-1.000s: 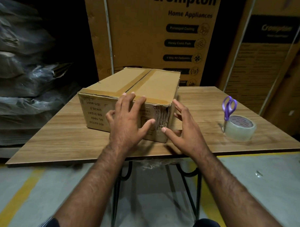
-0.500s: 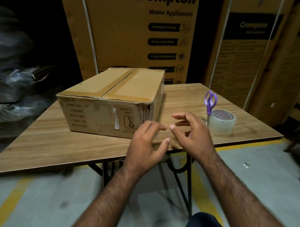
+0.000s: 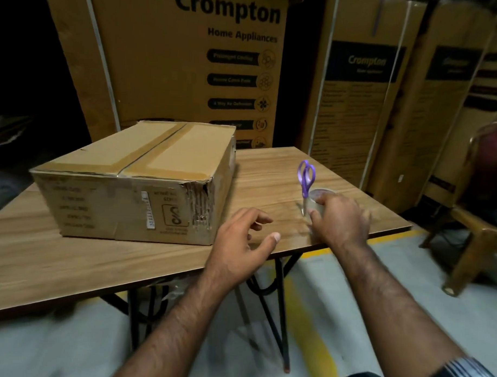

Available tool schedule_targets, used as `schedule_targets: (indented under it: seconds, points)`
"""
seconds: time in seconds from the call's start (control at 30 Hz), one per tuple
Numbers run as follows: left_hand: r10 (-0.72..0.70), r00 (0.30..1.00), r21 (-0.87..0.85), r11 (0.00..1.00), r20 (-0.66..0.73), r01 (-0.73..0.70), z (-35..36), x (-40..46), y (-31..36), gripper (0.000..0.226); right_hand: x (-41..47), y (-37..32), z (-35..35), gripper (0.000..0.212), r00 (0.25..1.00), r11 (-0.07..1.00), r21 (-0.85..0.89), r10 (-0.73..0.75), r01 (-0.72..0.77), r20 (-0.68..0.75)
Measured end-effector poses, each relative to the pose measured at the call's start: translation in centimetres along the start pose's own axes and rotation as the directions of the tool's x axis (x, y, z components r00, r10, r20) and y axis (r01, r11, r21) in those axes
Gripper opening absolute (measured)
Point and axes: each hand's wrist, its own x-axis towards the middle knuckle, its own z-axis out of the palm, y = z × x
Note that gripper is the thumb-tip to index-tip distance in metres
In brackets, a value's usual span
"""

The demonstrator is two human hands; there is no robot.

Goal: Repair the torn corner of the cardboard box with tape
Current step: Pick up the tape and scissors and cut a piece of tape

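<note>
A brown cardboard box [image 3: 135,181] lies on the wooden table [image 3: 70,261], its near right corner [image 3: 199,203] torn and crumpled. To its right stands a clear tape roll [image 3: 316,200] with purple-handled scissors [image 3: 306,179] propped against it. My right hand [image 3: 340,219] covers the roll, thumb on its near side and fingers over its top. My left hand [image 3: 242,241] hovers above the table just right of the torn corner, fingers loosely curled, holding nothing.
Tall Crompton appliance cartons [image 3: 189,67] stand behind the table. A wooden chair [image 3: 480,224] sits at the right. The table's front edge [image 3: 338,248] runs under my hands, with grey floor and a yellow line [image 3: 310,317] below.
Both hands have left the box. My right hand has moved right onto the tape roll. My left hand trails to the right of the torn corner.
</note>
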Motion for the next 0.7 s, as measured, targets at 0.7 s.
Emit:
schedule_targets:
  seconds: [0.7]
  points:
    - [-0.284,0.959,-0.626,0.748,-0.002,0.221,1.1,3.2,2.8,0.075,-5.4,-2.0,-2.4,0.02,0.934,0.417,0.904,-0.273,-0.1,0.229]
